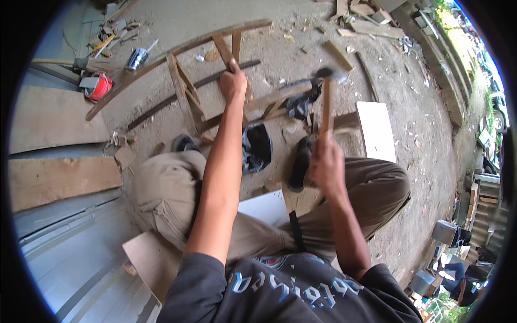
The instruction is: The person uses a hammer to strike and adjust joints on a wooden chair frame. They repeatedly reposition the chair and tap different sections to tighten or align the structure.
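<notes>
**Hammer raised over a rough wooden frame**

From my remote seat I see the left hand (233,82) near the upper centre of the frame, fingers closed around an upright slat of the wooden frame (186,97) lying on the dirt; the thumb side is turned away from me, so how tight the hold is I cannot tell. The right hand (326,164), right of centre, is wrapped around the wooden handle of a hammer (327,105); the head, at the top of the handle, is smeared by motion blur and its shape is hard to read. The frame's right end is partly hidden behind the hammer and a dark shoe (299,164); a second shoe (184,142) peeks out above the left knee. A black bag (257,146) lies between the knees; a white board (376,131) rests on the ground right of the hammer; a red bucket (98,86) and a metal can (137,58) sit upper left, small and bent by the lens rim.
</notes>
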